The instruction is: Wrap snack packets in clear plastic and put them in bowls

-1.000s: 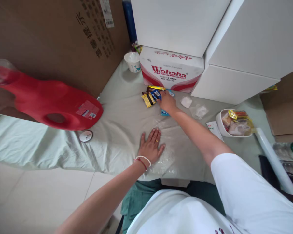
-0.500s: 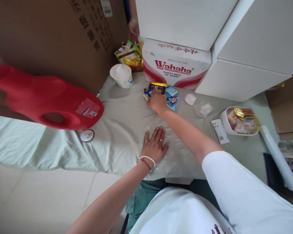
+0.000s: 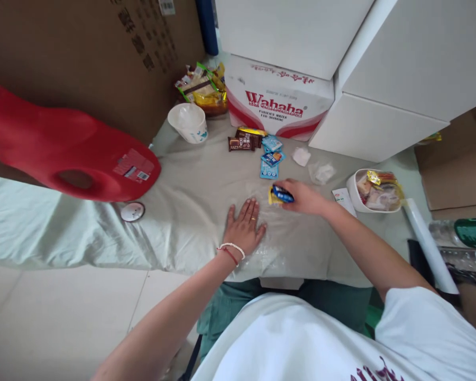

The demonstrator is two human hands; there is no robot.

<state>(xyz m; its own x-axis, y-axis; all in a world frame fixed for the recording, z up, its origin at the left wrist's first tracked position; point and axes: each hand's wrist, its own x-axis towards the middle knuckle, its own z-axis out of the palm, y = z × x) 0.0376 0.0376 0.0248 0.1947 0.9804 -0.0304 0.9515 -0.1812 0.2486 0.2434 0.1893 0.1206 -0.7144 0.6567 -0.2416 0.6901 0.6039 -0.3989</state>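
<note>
My left hand (image 3: pixel 244 228) lies flat with fingers stretched, pressing on a clear plastic bag (image 3: pixel 264 256) on the cloth-covered table. Just right of it, my right hand (image 3: pixel 301 197) grips blue-and-yellow snack packets (image 3: pixel 282 194); I cannot tell how many. Beyond my hands lie light blue snack packets (image 3: pixel 270 168), with a darker blue packet (image 3: pixel 273 157) among them. Brown snack packets (image 3: pixel 241 143) and a yellow one (image 3: pixel 252 131) sit behind these, close to the white carton.
A red jug (image 3: pixel 75 153) stands at left, near a round lid (image 3: pixel 132 211). A paper cup (image 3: pixel 188 123) and bagged snacks (image 3: pixel 206 92) are at back left. The Wahaha carton (image 3: pixel 277 100) and white cabinets (image 3: pixel 381 116) border the back. At right are crumpled wrappers (image 3: pixel 321 173) and a white bowl (image 3: pixel 357 197) of snacks.
My right hand has drawn back from the snack pile toward me and to the right, carrying blue-and-yellow packets. My left hand stays flat. Another person's hand at the back has left view.
</note>
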